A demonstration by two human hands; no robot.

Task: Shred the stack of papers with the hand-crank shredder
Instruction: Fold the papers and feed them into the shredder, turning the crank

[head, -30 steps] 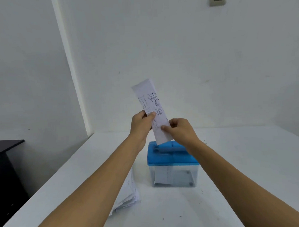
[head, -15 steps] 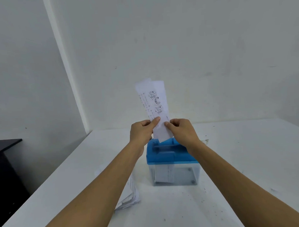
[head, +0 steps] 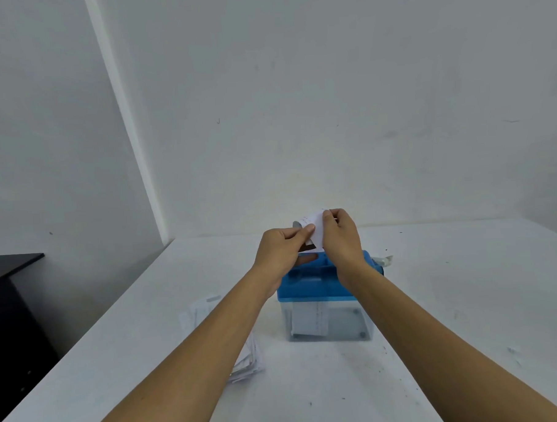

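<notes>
1. We see the shredder (head: 315, 282) standing upright, a blue lid on a clear bin, with its crank (head: 381, 263) at the right end.
2. The paper strip (head: 314, 225), white and printed, curls over at its top just above the lid.
3. The stack of papers (head: 245, 362) lies fanned just left of the shredder.

light: soft, even, bluish cast | shadows: faint | focus: slightly soft | edges: wide-angle bending
</notes>
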